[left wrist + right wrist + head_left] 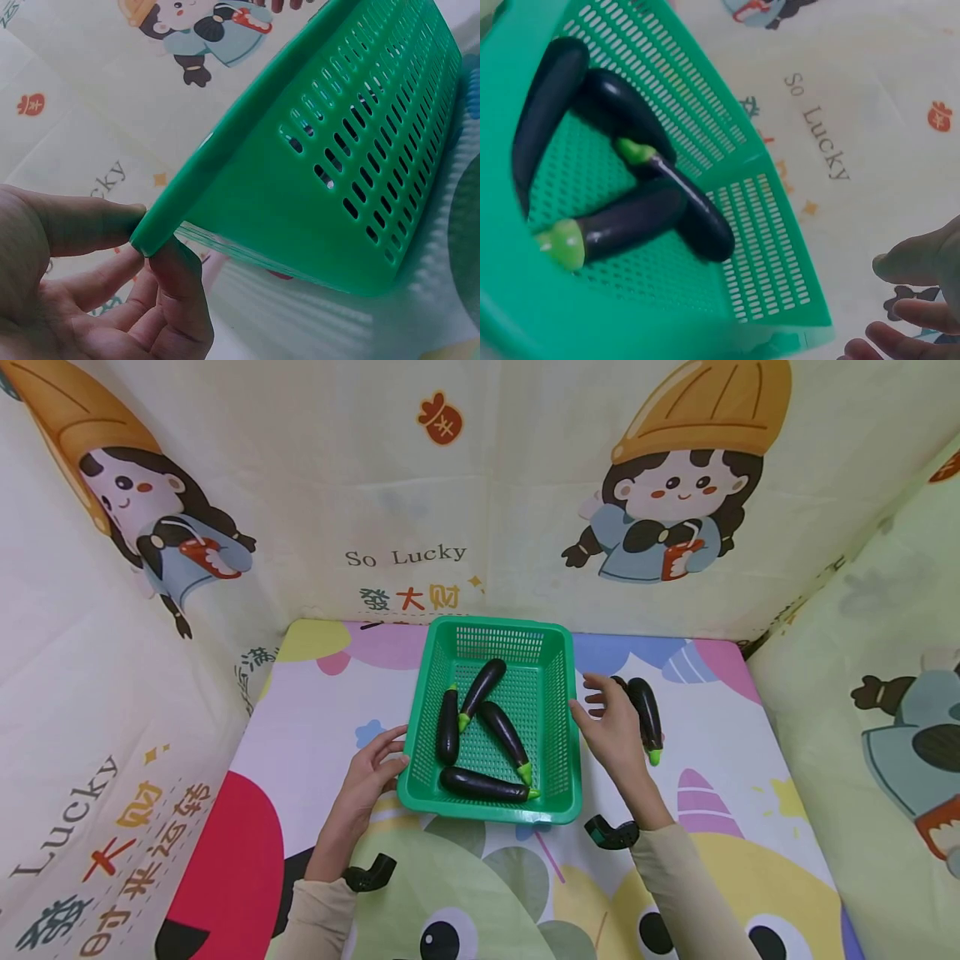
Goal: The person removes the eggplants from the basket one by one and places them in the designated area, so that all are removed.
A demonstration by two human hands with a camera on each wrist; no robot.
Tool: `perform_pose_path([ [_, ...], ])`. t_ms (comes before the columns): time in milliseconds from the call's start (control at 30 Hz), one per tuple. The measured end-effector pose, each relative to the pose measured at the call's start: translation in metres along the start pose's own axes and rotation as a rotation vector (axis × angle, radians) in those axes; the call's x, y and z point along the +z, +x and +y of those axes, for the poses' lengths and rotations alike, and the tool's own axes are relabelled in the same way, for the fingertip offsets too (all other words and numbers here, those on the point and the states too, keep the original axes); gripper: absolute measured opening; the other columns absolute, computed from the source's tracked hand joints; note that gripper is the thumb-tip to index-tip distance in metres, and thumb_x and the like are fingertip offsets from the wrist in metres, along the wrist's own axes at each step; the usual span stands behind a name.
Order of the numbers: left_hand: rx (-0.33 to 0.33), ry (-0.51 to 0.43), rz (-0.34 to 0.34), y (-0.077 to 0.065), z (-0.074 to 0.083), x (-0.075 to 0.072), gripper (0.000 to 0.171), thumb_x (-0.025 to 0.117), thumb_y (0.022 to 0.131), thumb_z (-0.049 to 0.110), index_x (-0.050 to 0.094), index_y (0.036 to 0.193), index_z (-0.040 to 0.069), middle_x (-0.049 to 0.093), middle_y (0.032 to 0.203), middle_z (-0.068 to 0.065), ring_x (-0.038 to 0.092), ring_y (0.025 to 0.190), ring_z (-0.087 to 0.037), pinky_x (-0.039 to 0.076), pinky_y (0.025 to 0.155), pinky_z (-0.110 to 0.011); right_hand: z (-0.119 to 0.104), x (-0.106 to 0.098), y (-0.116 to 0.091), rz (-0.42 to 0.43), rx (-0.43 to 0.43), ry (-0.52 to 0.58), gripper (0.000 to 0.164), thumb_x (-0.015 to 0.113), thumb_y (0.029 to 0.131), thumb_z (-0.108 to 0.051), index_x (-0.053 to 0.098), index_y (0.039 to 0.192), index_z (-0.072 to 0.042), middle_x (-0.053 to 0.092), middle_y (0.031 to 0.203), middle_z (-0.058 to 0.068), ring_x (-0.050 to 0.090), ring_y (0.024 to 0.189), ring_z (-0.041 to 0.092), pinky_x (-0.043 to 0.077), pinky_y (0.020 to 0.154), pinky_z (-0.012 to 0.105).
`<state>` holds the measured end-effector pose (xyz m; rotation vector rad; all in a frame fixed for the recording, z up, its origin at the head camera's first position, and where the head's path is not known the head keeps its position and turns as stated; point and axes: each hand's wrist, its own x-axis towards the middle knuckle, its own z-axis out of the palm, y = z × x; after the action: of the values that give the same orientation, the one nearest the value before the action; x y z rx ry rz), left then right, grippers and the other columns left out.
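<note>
A green plastic basket (491, 814) with slotted walls holds several dark purple eggplants (504, 737) with light green stem ends. My left hand (369, 781) pinches the basket's rim at the near left; in the left wrist view the thumb and a finger (180, 289) grip the rim from both sides. My right hand (617, 739) is just right of the basket, its fingers relaxed and holding nothing. Beyond that hand lie two more eggplants (647, 718) on the table, one of them mostly hidden behind it. In the right wrist view the eggplants (634, 217) overlap inside the basket.
A colourful cartoon-printed cloth (300, 727) covers the table. Printed cloth walls (517, 527) stand behind it and at both sides. A dark camera mount (371, 872) sits on the left wrist, another (611, 832) on the right.
</note>
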<state>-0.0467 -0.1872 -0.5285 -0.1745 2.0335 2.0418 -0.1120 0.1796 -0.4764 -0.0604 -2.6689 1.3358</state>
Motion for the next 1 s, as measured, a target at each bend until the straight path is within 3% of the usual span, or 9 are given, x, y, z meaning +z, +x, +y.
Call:
perform_pose_path([
  [433, 0.010, 0.002, -0.007, 0.000, 0.000, -0.001, 0.055, 0.062, 0.105, 0.014, 0.045, 0.158, 0.013, 0.055, 0.143, -0.027, 0.075, 0.099, -0.016, 0.061, 0.076, -0.027, -0.013, 0.022, 0.010, -0.171, 0.043, 0.030, 0.056, 0.070, 0.101, -0.020, 0.050, 0.151, -0.005, 0.060, 0.141, 0.020, 0.064, 0.121, 0.040, 0.056, 0.099, 0.053],
  [1000, -0.010, 0.004, -0.001, 0.001, 0.001, 0.000, 0.055, 0.062, 0.104, 0.013, 0.046, 0.157, 0.013, 0.056, 0.142, -0.028, 0.075, 0.097, -0.013, 0.061, 0.076, -0.025, -0.023, 0.044, 0.015, -0.255, 0.023, 0.023, 0.052, 0.071, 0.100, -0.018, 0.053, 0.146, -0.002, 0.062, 0.140, 0.022, 0.064, 0.121, 0.041, 0.057, 0.097, 0.052],
])
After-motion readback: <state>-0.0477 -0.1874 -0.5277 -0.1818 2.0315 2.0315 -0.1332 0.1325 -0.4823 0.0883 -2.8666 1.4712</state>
